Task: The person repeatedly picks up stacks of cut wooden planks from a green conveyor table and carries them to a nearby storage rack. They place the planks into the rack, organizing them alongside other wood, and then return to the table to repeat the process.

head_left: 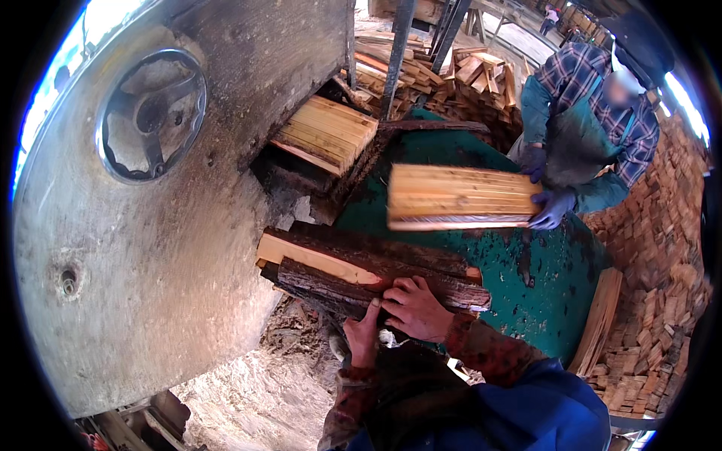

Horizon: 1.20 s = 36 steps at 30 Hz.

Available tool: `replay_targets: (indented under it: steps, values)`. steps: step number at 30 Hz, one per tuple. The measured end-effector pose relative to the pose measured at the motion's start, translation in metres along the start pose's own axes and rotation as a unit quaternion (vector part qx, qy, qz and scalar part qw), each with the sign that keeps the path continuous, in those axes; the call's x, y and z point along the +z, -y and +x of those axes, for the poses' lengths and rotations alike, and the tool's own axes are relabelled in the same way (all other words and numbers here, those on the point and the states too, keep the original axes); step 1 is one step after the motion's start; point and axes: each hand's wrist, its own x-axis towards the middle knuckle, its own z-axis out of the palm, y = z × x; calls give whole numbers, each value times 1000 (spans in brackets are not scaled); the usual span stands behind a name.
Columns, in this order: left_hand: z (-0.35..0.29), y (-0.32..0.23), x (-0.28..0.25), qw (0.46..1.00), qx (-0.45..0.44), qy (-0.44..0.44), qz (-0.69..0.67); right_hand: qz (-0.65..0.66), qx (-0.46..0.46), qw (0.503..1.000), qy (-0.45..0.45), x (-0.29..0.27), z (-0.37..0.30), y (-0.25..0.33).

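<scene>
**Both hands on the bark slabs at the saw**

The right hand (416, 308) lies palm down on top of a stack of bark slabs (361, 272), its fingers (398, 289) spread and curled over the near edge of the topmost piece. The left hand (363, 331) is pressed against the near side of the same stack from below, fingers pointing up along the rough bark; whether they close around anything cannot be told. The slabs lie on the green tabletop (526, 263), their left ends close against the big grey machine housing (135, 248) with its round handwheel (153, 114).

Past the slabs, in the opening of the housing, sits a bundle of pale sawn boards (327, 134). Across the tabletop a co-worker in a checked shirt and green apron holds another bundle of sawn boards (459, 197) by its right end with blue-gloved hands (550, 208). Stacked short wood pieces (654, 248) fill the right side, and sawdust (256, 398) covers the ground below.
</scene>
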Motion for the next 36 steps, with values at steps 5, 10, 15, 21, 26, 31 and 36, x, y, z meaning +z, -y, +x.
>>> replay_targets:
  steps: [5,10,15,21,26,31,36]
  values:
    - [-1,0,7,994,31,-3,-107,182,44,981,-45,-18,14,-25]
    - [3,5,3,997,41,-10,-68,221,184,923,-257,-57,64,-112]
    - [-1,-2,4,997,60,-3,-55,511,351,760,-193,-50,122,-245]
    - [2,7,0,998,13,1,-58,563,435,669,-215,-10,178,-310]
    - [-3,-14,2,998,41,4,-56,547,448,630,-322,22,193,-356]
    - [-6,-15,0,997,2,23,-77,485,421,653,-401,8,169,-381]
    - [-1,0,-3,995,-30,19,-97,481,295,706,-428,-48,144,-326]
